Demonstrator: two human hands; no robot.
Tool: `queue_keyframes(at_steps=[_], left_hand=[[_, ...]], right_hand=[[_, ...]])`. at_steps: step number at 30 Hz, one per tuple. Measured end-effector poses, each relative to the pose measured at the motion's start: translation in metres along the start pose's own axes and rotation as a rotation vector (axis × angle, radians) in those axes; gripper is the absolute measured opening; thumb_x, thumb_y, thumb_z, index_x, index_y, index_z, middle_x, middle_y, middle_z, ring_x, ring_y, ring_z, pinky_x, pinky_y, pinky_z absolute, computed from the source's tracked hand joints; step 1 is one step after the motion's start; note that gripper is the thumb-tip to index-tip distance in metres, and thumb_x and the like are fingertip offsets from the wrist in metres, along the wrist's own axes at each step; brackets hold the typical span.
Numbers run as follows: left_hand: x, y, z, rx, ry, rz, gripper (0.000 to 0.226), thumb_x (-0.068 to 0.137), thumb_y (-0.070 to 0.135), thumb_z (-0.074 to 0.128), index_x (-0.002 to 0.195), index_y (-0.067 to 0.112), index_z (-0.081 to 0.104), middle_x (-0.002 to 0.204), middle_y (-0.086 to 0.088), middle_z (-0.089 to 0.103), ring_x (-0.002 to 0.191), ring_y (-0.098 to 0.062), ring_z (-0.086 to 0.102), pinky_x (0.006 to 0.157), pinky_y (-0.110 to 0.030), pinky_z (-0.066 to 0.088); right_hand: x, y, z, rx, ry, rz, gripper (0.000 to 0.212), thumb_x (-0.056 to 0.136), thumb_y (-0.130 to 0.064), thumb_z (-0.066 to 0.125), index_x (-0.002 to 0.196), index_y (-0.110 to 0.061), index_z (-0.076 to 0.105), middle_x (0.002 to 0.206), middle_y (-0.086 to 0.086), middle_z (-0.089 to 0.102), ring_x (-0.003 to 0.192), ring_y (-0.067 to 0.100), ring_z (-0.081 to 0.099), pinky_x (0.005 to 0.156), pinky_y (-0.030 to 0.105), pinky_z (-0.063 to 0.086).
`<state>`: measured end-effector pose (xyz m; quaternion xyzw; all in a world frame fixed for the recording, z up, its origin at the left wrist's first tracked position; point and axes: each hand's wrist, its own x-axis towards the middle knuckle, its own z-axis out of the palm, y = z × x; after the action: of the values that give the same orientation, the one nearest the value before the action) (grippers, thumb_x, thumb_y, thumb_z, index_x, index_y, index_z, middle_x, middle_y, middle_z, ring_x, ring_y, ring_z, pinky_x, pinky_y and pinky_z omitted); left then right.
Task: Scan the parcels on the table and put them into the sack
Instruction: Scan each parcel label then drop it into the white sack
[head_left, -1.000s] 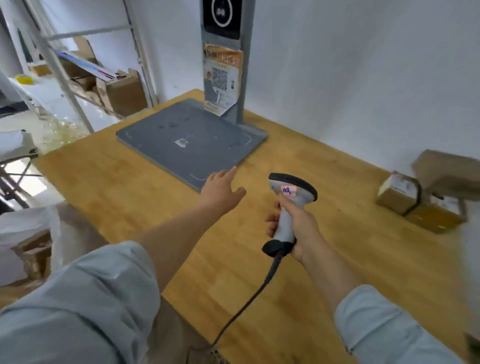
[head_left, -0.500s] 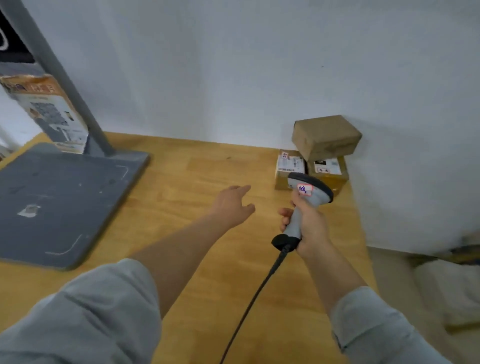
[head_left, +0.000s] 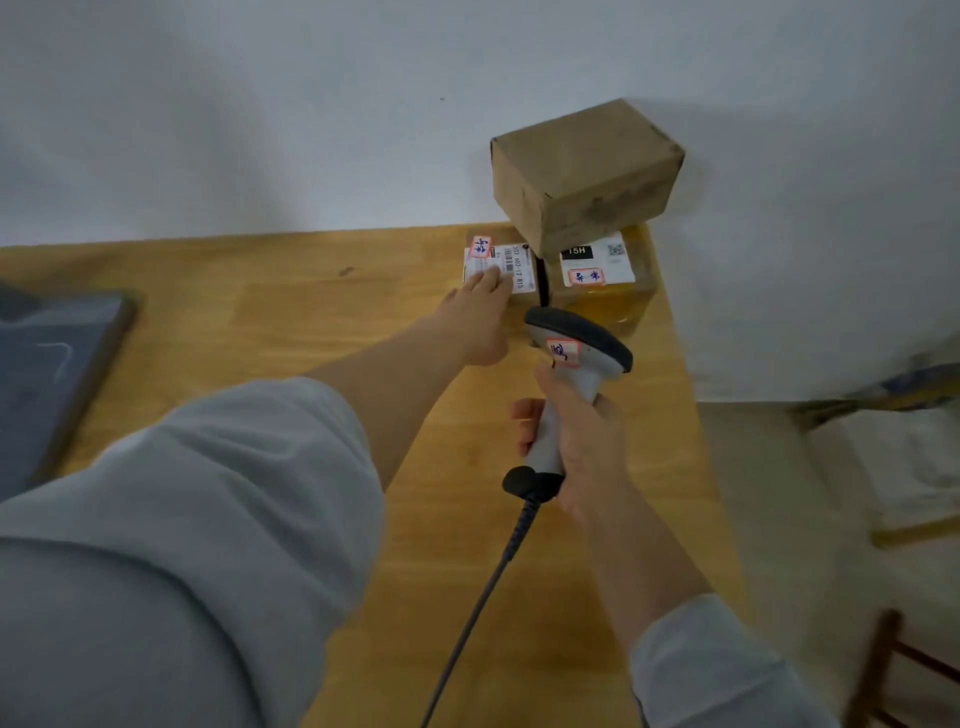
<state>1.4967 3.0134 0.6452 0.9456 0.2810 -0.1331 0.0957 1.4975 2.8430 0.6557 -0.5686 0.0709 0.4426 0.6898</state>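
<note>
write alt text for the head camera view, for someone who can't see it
A person's left hand reaches onto the left labelled parcel at the far end of a wooden table, while the right hand grips a corded barcode scanner. A second labelled parcel sits beside it, with a plain brown box stacked on top against the white wall.

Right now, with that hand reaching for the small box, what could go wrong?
The brown box appears to rest on both labelled parcels; pulling the left parcel out may topple it. The right parcel sits near the table edge. The left hand partly covers the barcode from the scanner.
</note>
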Motion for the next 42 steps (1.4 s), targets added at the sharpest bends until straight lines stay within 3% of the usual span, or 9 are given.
queue_keyframes(at_steps=[8, 13, 19, 24, 27, 31, 34, 38, 42], left_hand=[[-0.071, -0.010, 0.024, 0.102, 0.029, 0.012, 0.085, 0.084, 0.024, 0.061, 0.153, 0.009, 0.012, 0.157, -0.012, 0.011, 0.144, -0.030, 0.012, 0.116, -0.038, 0.024], [-0.147, -0.010, 0.042, 0.058, 0.081, -0.019, 0.065, 0.091, 0.031, 0.051, 0.148, 0.009, 0.028, 0.143, -0.014, 0.028, 0.131, -0.030, 0.027, 0.107, -0.033, 0.030], [-0.172, -0.037, 0.031, -0.404, 0.221, -0.448, 0.056, 0.098, 0.017, 0.044, 0.150, 0.010, 0.025, 0.153, -0.015, 0.020, 0.141, -0.030, 0.020, 0.113, -0.038, 0.026], [-0.175, -0.050, 0.034, -0.810, 0.082, -0.560, 0.045, 0.101, 0.017, 0.043, 0.145, 0.008, 0.038, 0.136, -0.011, 0.052, 0.116, -0.025, 0.051, 0.079, -0.026, 0.042], [-0.191, -0.059, 0.038, -1.017, 0.216, -0.598, 0.027, 0.097, 0.023, 0.053, 0.119, 0.009, 0.058, 0.110, -0.003, 0.063, 0.095, -0.016, 0.053, 0.078, -0.030, 0.040], [-0.231, -0.082, 0.037, -1.500, 0.110, -0.562, 0.017, 0.082, 0.022, 0.073, 0.088, 0.021, 0.057, 0.091, 0.000, 0.065, 0.086, -0.015, 0.054, 0.082, -0.035, 0.040], [-0.266, -0.101, 0.025, -1.531, 0.057, -0.503, 0.041, 0.055, 0.024, 0.086, 0.084, 0.019, 0.057, 0.089, -0.008, 0.068, 0.082, -0.019, 0.060, 0.077, -0.030, 0.049], [-0.313, -0.134, 0.014, -1.574, 0.239, -0.555, 0.052, 0.078, 0.018, 0.076, 0.121, -0.003, 0.054, 0.112, -0.016, 0.066, 0.096, -0.022, 0.063, 0.083, -0.028, 0.056], [-0.369, -0.162, 0.010, -1.538, 0.415, -0.613, 0.022, 0.082, 0.016, 0.073, 0.100, 0.005, 0.067, 0.103, -0.013, 0.070, 0.097, -0.026, 0.062, 0.094, -0.032, 0.052]], right_hand=[[-0.008, 0.008, -0.009, -0.006, 0.031, 0.019, 0.013, 0.089, -0.019, 0.068, 0.092, -0.010, 0.059, 0.065, 0.011, 0.067, 0.044, 0.017, 0.052, 0.046, 0.027, 0.046], [-0.027, 0.020, -0.006, -0.010, 0.049, 0.046, 0.020, 0.086, -0.024, 0.071, 0.098, -0.012, 0.061, 0.082, 0.014, 0.067, 0.072, 0.025, 0.068, 0.073, 0.040, 0.058], [-0.050, 0.043, 0.006, -0.034, 0.010, 0.168, 0.019, 0.087, -0.030, 0.069, 0.094, -0.020, 0.056, 0.100, 0.007, 0.058, 0.097, 0.026, 0.058, 0.090, 0.048, 0.053], [-0.061, 0.051, 0.016, -0.090, -0.035, 0.172, 0.020, 0.086, -0.033, 0.070, 0.090, -0.018, 0.058, 0.093, 0.007, 0.065, 0.083, 0.024, 0.063, 0.081, 0.048, 0.055], [-0.066, 0.050, 0.019, -0.095, -0.041, 0.135, 0.026, 0.084, -0.031, 0.072, 0.101, -0.016, 0.060, 0.094, 0.005, 0.069, 0.085, 0.024, 0.066, 0.085, 0.050, 0.055], [-0.086, 0.051, 0.025, -0.143, -0.084, 0.084, 0.021, 0.085, -0.028, 0.071, 0.099, -0.016, 0.061, 0.090, 0.005, 0.069, 0.082, 0.022, 0.067, 0.080, 0.045, 0.057], [-0.107, 0.054, 0.039, -0.163, -0.133, 0.033, 0.021, 0.085, -0.029, 0.071, 0.099, -0.016, 0.063, 0.090, 0.005, 0.069, 0.080, 0.022, 0.065, 0.072, 0.039, 0.055], [-0.148, 0.060, 0.067, -0.271, -0.196, -0.078, 0.019, 0.084, -0.032, 0.071, 0.096, -0.021, 0.063, 0.089, 0.000, 0.067, 0.080, 0.016, 0.062, 0.069, 0.031, 0.050], [-0.199, 0.076, 0.094, -0.367, -0.393, -0.040, 0.020, 0.086, -0.028, 0.070, 0.088, -0.010, 0.063, 0.064, 0.007, 0.063, 0.054, 0.019, 0.058, 0.052, 0.029, 0.051]])
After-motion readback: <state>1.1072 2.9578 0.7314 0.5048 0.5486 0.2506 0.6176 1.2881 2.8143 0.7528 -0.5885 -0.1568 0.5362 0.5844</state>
